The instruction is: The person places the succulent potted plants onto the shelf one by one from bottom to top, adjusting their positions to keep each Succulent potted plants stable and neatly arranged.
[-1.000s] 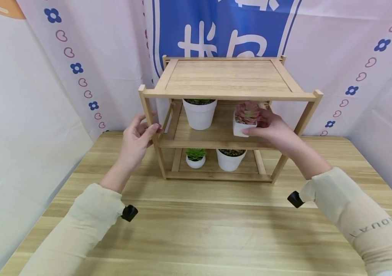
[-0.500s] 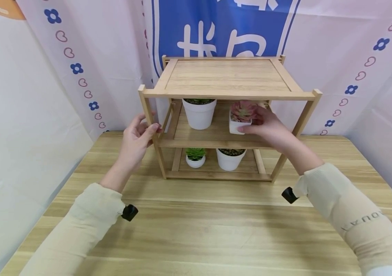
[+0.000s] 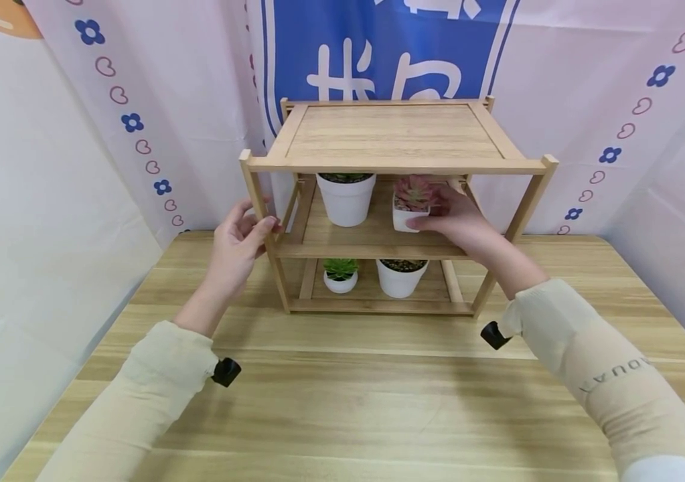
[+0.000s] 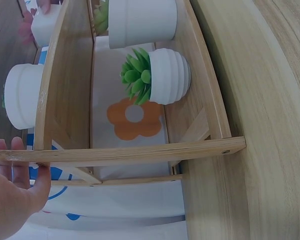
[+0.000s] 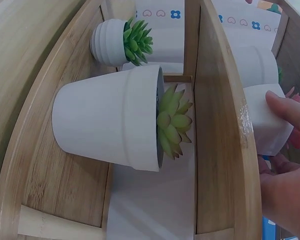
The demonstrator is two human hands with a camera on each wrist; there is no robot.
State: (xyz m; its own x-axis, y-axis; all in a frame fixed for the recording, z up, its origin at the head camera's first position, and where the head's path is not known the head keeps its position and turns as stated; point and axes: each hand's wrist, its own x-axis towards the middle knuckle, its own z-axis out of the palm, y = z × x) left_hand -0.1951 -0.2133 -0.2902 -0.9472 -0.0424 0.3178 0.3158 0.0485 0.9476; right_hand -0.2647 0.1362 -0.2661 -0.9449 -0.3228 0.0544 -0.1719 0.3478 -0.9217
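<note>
A three-tier wooden shelf (image 3: 396, 134) stands on the table. My left hand (image 3: 234, 248) grips its front left post, thumb in front, as the left wrist view also shows. Inside the middle tier, my right hand (image 3: 463, 217) pinches a small white square pot with a pink succulent (image 3: 407, 219); the right wrist view has the thumb (image 5: 285, 107) on the pot's side. Whether the pot touches the board is unclear. Left of it is a larger white round pot (image 3: 347, 201), its plant mostly hidden by the top board.
On the bottom tier sit a small ribbed white pot with a green succulent (image 4: 170, 75) and a larger white pot (image 5: 107, 117) with a red-tipped green succulent. Wooden tabletop (image 3: 342, 402) extends in front. A printed curtain (image 3: 203, 87) hangs close behind the shelf.
My right hand has moved the pink succulent's pot leftward along the middle tier, closer to the large white pot. My left hand keeps its place on the post.
</note>
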